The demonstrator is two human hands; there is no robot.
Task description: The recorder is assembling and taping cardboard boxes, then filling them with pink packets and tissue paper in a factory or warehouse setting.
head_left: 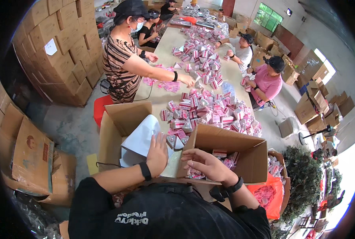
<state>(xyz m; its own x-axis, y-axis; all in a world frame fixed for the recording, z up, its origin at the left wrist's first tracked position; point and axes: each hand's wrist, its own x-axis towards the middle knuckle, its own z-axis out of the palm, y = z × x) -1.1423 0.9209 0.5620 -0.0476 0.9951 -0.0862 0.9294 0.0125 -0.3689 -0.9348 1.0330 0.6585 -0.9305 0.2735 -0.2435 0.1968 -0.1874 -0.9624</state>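
Rising along the far left, tall stacks of brown cartons [59, 51] stand by the wall, with a large opened box [32, 159] lower down at the rim. Next comes a red stool [101, 106], partly hidden, close to a co-worker in a striped top [121, 65], who stretches one arm across the worktop [165, 47]. Nearest the wearer on this side is the left carton [109, 143], its flaps raised, with white sheets [143, 137] leaning inside it. The left hand [158, 153] extends over the right part of these sheets, fingers straight and slightly spread, grasping nothing visible; whether it touches the paper, I cannot tell. Beyond the carton, a broad heap of pink-and-white packets [209, 109] covers the middle of the worktop and runs on toward its far end, where more people sit. Further right, the right hand [205, 163] is at the near left edge of the right carton [245, 145], fingers loosely bent, with no packet seen in its grasp; contact with the cardboard is unclear. Inside that carton lie more packets of the same kind. Past it, across the worktop, sits a co-worker in a pink shirt [268, 83]. An orange-red bag [275, 199] holds pink pieces beside the carton, just before dark green foliage [303, 179].
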